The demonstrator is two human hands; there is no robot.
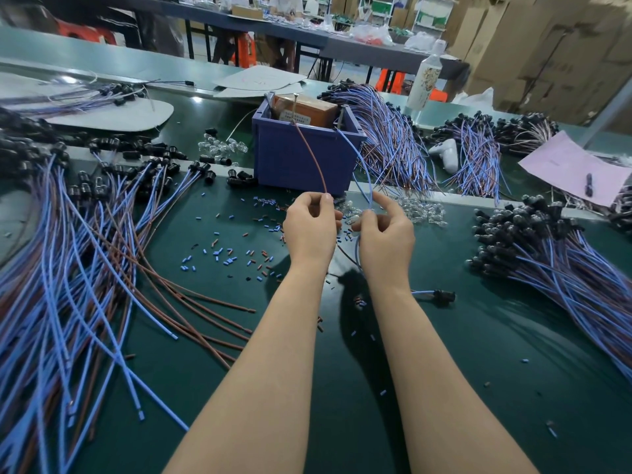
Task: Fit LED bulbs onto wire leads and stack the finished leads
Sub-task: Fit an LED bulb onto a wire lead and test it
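The left hand (309, 227) pinches a brown wire (313, 155), the right hand (386, 234) a blue wire (369, 186), just before the blue bin (301, 159). Bare mat (478, 354) lies between the left wire pile (68, 251) and the right wire pile (564, 261).

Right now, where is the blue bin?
In the head view the blue bin sits centre, just beyond the left hand and right hand, between clear bulbs on its left and a wire bundle on its right.

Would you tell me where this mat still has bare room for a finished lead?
The widest bare patch of green mat lies between your right forearm and the finished leads on the right. A narrower strip runs between your forearms. Crowded: loose wires on the left, insulation scraps and the blue bin ahead.
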